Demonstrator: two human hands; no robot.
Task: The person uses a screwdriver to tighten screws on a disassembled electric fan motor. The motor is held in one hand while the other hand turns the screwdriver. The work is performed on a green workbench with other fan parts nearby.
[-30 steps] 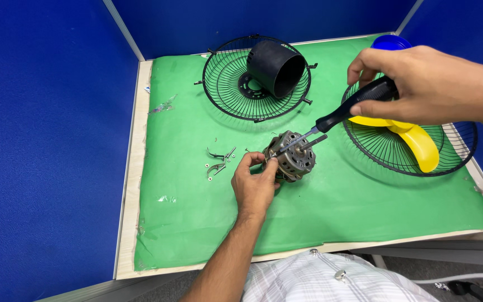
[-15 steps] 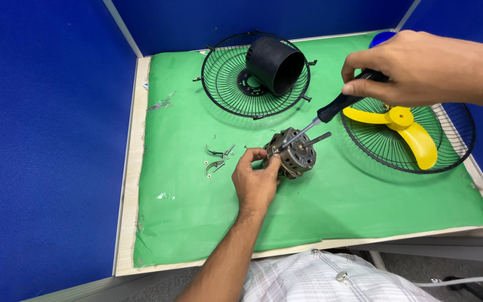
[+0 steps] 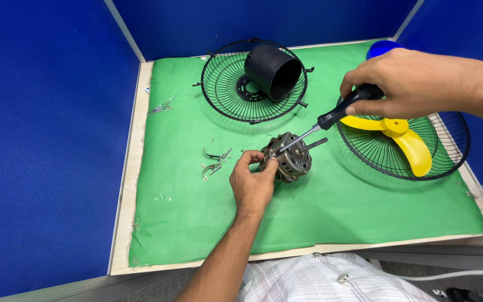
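The left hand [image 3: 252, 184] grips the grey fan motor [image 3: 289, 156] on the green mat [image 3: 336, 212], while the right hand [image 3: 409, 84] clasps a black-handled screwdriver [image 3: 331, 118], its tip on the motor's top. Small clips and screws [image 3: 214, 161] lie just left of the motor, near the black grille [image 3: 225, 92].

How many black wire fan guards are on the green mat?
2: one wire fan guard at the back holds a black cylinder; the other guard on the right holds the yellow fan blade, partly hidden by the right hand.

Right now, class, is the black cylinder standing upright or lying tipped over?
Tipped over. The black cylinder lies on its side on the left fan guard, its round open mouth facing sideways toward the camera.
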